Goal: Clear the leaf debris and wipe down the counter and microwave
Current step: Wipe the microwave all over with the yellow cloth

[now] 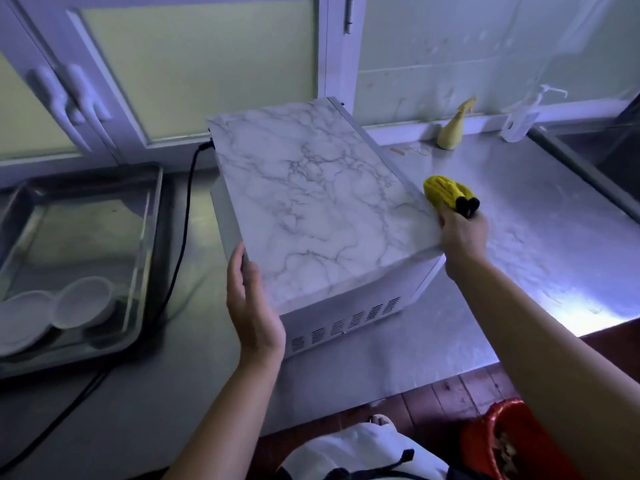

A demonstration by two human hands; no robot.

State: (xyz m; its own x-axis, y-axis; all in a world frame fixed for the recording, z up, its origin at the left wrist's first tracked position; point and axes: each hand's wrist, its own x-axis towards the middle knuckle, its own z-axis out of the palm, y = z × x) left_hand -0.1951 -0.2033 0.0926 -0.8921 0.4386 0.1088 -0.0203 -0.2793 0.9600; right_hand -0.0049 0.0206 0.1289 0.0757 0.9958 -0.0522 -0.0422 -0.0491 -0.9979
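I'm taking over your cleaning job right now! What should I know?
Left hand: flat against the near-left corner of the marble-patterned box microwave, steadying it.
Right hand: grips the bunched yellow cloth with black trim at the microwave top's right edge.
Yellow spray bottle stands at the back of the steel counter.
Done: unclear how much is wiped.
To do: finish microwave, then counter.

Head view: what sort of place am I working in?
Likely a kitchen, maybe commercial: stainless steel counter, a microwave, and a metal tray holding white dishes.
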